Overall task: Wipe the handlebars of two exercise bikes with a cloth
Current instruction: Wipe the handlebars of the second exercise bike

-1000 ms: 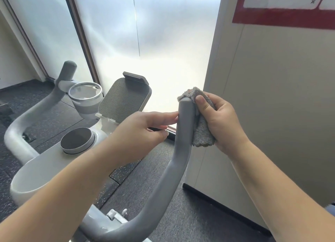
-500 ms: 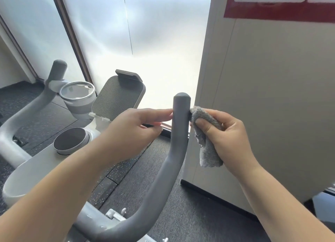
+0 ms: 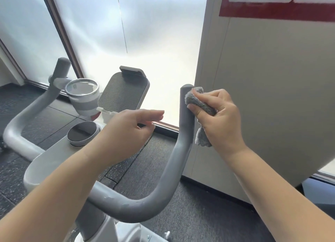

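From the head camera, the right hand (image 3: 220, 118) squeezes the gray cloth (image 3: 198, 104) against the top of the right handlebar (image 3: 184, 126); this bar stands almost straight up, so the wipe should go down along it; the left hand (image 3: 126, 131) hangs just beside it, fingers loose, holding nothing.

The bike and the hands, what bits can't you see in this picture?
Head view only:
- The second bike: not in the picture at all.
- The far side of the right handlebar: hidden behind the bar itself.
- Part of the cloth: covered by the right hand that grips it.
- The left hand: its palm faces away.
- The red sign: cut off by the top edge, writing too small.
- The bike's seat and pedals: below the bottom edge.
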A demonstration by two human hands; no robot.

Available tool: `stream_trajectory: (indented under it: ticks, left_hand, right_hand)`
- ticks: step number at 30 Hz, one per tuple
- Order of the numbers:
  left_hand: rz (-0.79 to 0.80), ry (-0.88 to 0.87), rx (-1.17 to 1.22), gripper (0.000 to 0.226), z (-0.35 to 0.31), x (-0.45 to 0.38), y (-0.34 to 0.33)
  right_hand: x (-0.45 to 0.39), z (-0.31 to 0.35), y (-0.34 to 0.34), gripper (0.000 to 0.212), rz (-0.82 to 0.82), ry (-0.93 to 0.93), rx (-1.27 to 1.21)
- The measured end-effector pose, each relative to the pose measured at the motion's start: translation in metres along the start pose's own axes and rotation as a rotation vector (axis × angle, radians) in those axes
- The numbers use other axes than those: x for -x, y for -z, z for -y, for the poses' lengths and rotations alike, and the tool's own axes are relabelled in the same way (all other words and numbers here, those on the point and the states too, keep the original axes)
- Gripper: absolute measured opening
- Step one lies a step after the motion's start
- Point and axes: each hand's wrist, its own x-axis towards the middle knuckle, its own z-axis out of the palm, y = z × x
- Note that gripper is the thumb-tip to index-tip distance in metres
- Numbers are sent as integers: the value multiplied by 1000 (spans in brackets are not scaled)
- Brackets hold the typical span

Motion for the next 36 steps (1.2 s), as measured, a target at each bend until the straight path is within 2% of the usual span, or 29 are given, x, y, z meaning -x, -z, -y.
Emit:
stream_trajectory:
  ticks: [7, 14, 17, 27, 32, 36]
  left_hand:
    - [66, -11, -103, 41, 19, 15, 1]
    - [299, -105, -103, 50, 22, 25, -16]
    - [331, -125, -121, 54, 21, 27, -18]
    - [246, -87, -129, 49, 18, 45, -19]
    - [85, 11, -149, 43, 22, 63, -17]
    - [3, 54, -146, 46, 24, 85, -14]
  right_hand:
    - [40, -1, -5, 26, -57, -116, -1]
    - [73, -1, -10, 23, -128, -275, -94]
    - [85, -1, -8, 25, -126, -320, -114]
    - [124, -1, -12, 24, -112, -438, -281]
    - [142, 4, -14, 23, -78, -456, -322]
    - [155, 7, -14, 23, -56, -455, -352]
